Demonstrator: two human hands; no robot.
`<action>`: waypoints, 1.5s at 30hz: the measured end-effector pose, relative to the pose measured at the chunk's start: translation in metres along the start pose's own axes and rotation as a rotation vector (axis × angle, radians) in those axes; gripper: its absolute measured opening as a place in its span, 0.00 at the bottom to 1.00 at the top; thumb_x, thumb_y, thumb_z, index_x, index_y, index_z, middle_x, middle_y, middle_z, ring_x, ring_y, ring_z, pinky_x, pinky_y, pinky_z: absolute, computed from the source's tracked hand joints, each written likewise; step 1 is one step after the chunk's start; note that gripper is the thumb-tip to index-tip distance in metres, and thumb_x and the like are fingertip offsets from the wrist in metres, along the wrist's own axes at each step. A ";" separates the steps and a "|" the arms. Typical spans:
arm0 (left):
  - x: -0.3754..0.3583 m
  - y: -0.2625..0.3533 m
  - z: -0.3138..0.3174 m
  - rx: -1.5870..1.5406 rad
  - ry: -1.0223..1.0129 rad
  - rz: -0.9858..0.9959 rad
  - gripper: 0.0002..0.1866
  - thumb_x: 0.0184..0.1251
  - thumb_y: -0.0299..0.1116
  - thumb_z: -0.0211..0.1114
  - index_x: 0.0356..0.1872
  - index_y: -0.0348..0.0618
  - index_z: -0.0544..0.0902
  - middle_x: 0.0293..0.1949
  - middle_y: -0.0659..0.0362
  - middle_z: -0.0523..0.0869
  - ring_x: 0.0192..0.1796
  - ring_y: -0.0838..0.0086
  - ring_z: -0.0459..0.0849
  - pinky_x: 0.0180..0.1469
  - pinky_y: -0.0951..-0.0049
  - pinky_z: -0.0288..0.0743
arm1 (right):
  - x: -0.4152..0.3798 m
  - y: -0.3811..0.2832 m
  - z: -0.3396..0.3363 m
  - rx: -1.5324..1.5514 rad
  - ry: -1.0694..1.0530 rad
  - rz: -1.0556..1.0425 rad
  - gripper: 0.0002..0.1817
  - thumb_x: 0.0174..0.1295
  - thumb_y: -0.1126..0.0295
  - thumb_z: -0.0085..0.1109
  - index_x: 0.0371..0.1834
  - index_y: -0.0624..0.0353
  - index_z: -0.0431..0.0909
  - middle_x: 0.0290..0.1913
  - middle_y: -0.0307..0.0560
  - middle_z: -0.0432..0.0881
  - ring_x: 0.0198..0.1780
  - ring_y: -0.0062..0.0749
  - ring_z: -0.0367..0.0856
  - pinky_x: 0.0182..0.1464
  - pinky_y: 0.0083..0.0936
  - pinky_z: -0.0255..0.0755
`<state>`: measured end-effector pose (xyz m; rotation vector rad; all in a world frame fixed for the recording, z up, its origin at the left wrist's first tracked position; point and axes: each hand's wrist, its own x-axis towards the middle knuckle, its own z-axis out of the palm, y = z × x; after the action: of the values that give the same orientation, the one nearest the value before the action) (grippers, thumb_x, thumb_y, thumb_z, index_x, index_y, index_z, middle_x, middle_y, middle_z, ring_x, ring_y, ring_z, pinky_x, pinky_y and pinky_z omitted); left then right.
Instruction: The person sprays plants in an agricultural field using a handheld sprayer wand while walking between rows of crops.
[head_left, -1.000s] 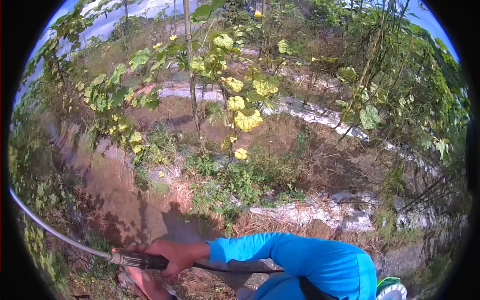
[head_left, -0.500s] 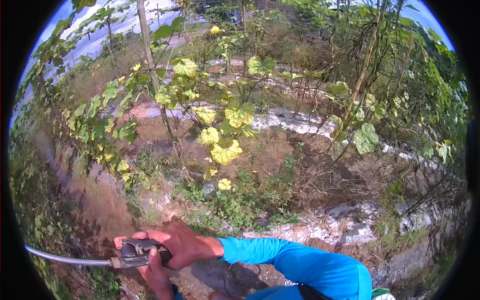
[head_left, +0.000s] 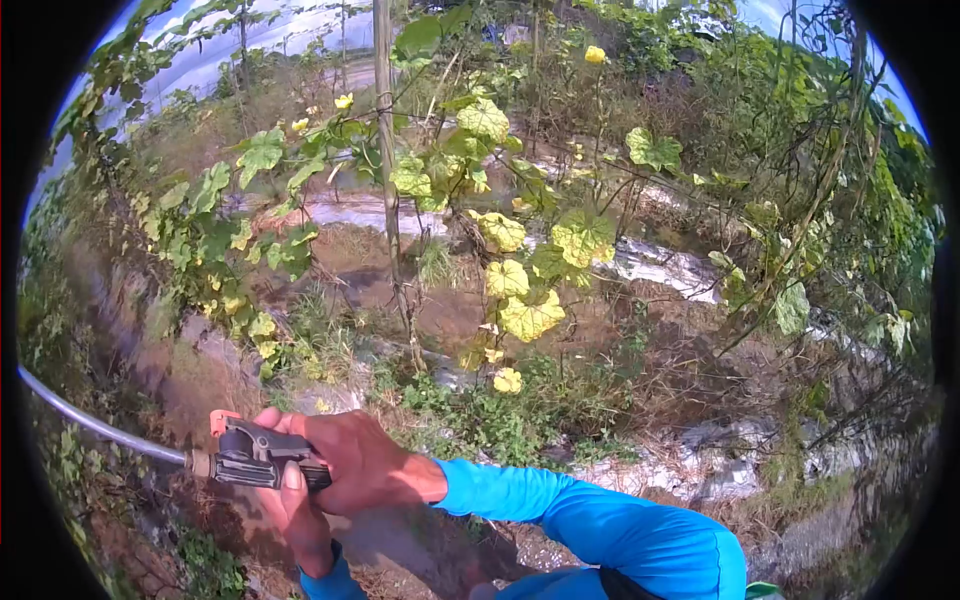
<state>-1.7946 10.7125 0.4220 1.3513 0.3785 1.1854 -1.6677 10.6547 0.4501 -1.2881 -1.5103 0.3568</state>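
Observation:
In the lower left of the head view I hold a sprayer wand handle [head_left: 262, 462], a dark trigger valve with an orange-red part at its top. From a brass-coloured fitting, its metal tube [head_left: 105, 432] runs off to the left edge. My right hand [head_left: 362, 462] is closed around the rear of the handle, its fingers partly hidden behind it. My left hand [head_left: 296, 508] grips from below, with the thumb pressed along the handle's near side. No spray can be made out at the tube, whose tip is out of sight.
Ahead stands a wooden post [head_left: 388, 170] with climbing vines. Yellowing leaves [head_left: 530, 315] hang beside it, and a yellow flower [head_left: 595, 54] is farther back. Silvery mulch sheeting [head_left: 690, 465] and dry stems cover the ground to the right. Low green weeds [head_left: 500, 415] grow in front.
The view has turned left, so the post and vines sit farther right. Both hands have shifted slightly up with the handle, and the tube slopes more steeply up toward the left.

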 end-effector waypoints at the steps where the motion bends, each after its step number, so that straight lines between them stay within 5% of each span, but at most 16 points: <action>1: 0.008 -0.005 -0.010 -0.021 0.009 0.069 0.38 0.67 0.47 0.65 0.71 0.34 0.62 0.58 0.51 0.76 0.58 0.68 0.77 0.61 0.67 0.72 | 0.011 0.002 0.011 -0.006 -0.005 -0.010 0.31 0.41 0.68 0.66 0.55 0.57 0.77 0.31 0.52 0.82 0.32 0.53 0.83 0.32 0.41 0.75; 7: 0.067 0.027 -0.082 0.182 0.041 0.077 0.33 0.66 0.40 0.65 0.67 0.34 0.65 0.54 0.54 0.76 0.58 0.68 0.76 0.62 0.68 0.71 | 0.093 -0.009 0.072 -0.064 -0.087 -0.032 0.28 0.42 0.65 0.64 0.52 0.55 0.78 0.33 0.55 0.84 0.34 0.54 0.84 0.34 0.41 0.75; 11: 0.114 0.062 -0.119 0.258 0.054 0.173 0.28 0.60 0.38 0.58 0.61 0.35 0.73 0.50 0.55 0.80 0.50 0.71 0.79 0.55 0.70 0.74 | 0.147 -0.029 0.104 -0.060 -0.075 -0.043 0.36 0.47 0.64 0.64 0.65 0.54 0.73 0.36 0.57 0.84 0.36 0.56 0.84 0.36 0.42 0.77; 16: 0.182 0.084 -0.159 0.175 -0.064 0.148 0.22 0.60 0.29 0.59 0.57 0.32 0.76 0.46 0.57 0.84 0.48 0.73 0.83 0.54 0.72 0.76 | 0.203 -0.036 0.137 -0.142 0.166 -0.151 0.31 0.51 0.62 0.65 0.61 0.57 0.73 0.37 0.60 0.84 0.38 0.59 0.84 0.38 0.47 0.77; 20: 0.212 0.081 -0.189 0.195 -0.053 0.098 0.21 0.60 0.28 0.60 0.55 0.32 0.76 0.43 0.56 0.84 0.46 0.72 0.83 0.51 0.70 0.77 | 0.236 -0.023 0.164 -0.177 0.119 -0.045 0.34 0.52 0.63 0.64 0.63 0.62 0.71 0.33 0.61 0.84 0.35 0.59 0.84 0.37 0.46 0.77; 25: 0.246 0.075 -0.243 0.413 -0.068 0.050 0.24 0.57 0.31 0.59 0.55 0.31 0.76 0.43 0.57 0.83 0.46 0.73 0.81 0.53 0.71 0.75 | 0.287 0.021 0.222 -0.041 0.221 -0.345 0.25 0.51 0.68 0.66 0.52 0.66 0.73 0.27 0.60 0.81 0.29 0.56 0.84 0.31 0.43 0.76; 30: 0.315 0.094 -0.283 0.630 -0.127 0.111 0.24 0.56 0.35 0.59 0.52 0.31 0.77 0.41 0.56 0.83 0.43 0.71 0.81 0.50 0.68 0.76 | 0.354 0.030 0.255 0.060 0.283 -0.271 0.19 0.51 0.69 0.68 0.43 0.64 0.72 0.26 0.60 0.81 0.30 0.59 0.84 0.31 0.45 0.75; 32: 0.340 0.098 -0.293 0.640 -0.117 0.223 0.12 0.55 0.36 0.58 0.33 0.36 0.77 0.28 0.58 0.79 0.31 0.71 0.77 0.35 0.65 0.71 | 0.383 0.037 0.270 0.025 0.325 -0.234 0.19 0.51 0.69 0.68 0.43 0.64 0.72 0.26 0.61 0.81 0.30 0.60 0.83 0.32 0.46 0.75; 34: 0.363 0.100 -0.309 0.724 -0.130 0.241 0.13 0.56 0.37 0.58 0.34 0.36 0.77 0.27 0.58 0.78 0.31 0.72 0.77 0.36 0.65 0.71 | 0.410 0.046 0.283 0.014 0.404 -0.320 0.20 0.51 0.67 0.68 0.41 0.65 0.72 0.26 0.61 0.81 0.30 0.61 0.83 0.33 0.46 0.75; 36: 0.382 0.098 -0.324 0.741 -0.118 0.248 0.14 0.57 0.37 0.59 0.35 0.35 0.77 0.26 0.58 0.78 0.31 0.72 0.77 0.36 0.66 0.71 | 0.428 0.050 0.288 0.213 0.211 -0.207 0.16 0.50 0.72 0.67 0.40 0.63 0.72 0.24 0.51 0.76 0.24 0.32 0.74 0.30 0.32 0.71; 37: 0.392 0.095 -0.334 0.783 -0.119 0.274 0.14 0.60 0.37 0.60 0.40 0.35 0.77 0.26 0.56 0.79 0.29 0.68 0.78 0.35 0.64 0.71 | 0.438 0.051 0.292 0.237 0.182 -0.169 0.16 0.52 0.71 0.66 0.42 0.64 0.74 0.27 0.48 0.78 0.28 0.26 0.75 0.33 0.30 0.72; 40: 0.411 0.098 -0.355 0.953 -0.068 0.273 0.20 0.64 0.37 0.60 0.53 0.35 0.76 0.29 0.53 0.83 0.29 0.62 0.81 0.36 0.61 0.73 | 0.472 0.058 0.311 0.404 0.076 -0.193 0.18 0.51 0.68 0.66 0.42 0.67 0.74 0.28 0.55 0.80 0.30 0.37 0.81 0.34 0.37 0.73; 41: 0.412 0.103 -0.358 0.987 -0.045 0.270 0.31 0.67 0.38 0.61 0.68 0.37 0.67 0.33 0.49 0.86 0.31 0.55 0.84 0.37 0.57 0.75 | 0.484 0.064 0.320 0.454 0.037 -0.234 0.15 0.53 0.70 0.64 0.40 0.67 0.75 0.28 0.51 0.79 0.32 0.27 0.78 0.36 0.31 0.73; 45: 0.430 0.112 -0.379 1.059 0.028 0.286 0.36 0.68 0.41 0.62 0.73 0.38 0.61 0.35 0.46 0.86 0.35 0.46 0.85 0.40 0.51 0.77 | 0.518 0.066 0.343 0.534 -0.011 -0.252 0.11 0.55 0.72 0.63 0.38 0.68 0.76 0.29 0.48 0.80 0.32 0.24 0.77 0.35 0.29 0.73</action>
<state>-1.9646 11.2441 0.5930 2.3526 0.9362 1.2787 -1.8410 11.2494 0.5328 -0.6709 -1.4362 0.5563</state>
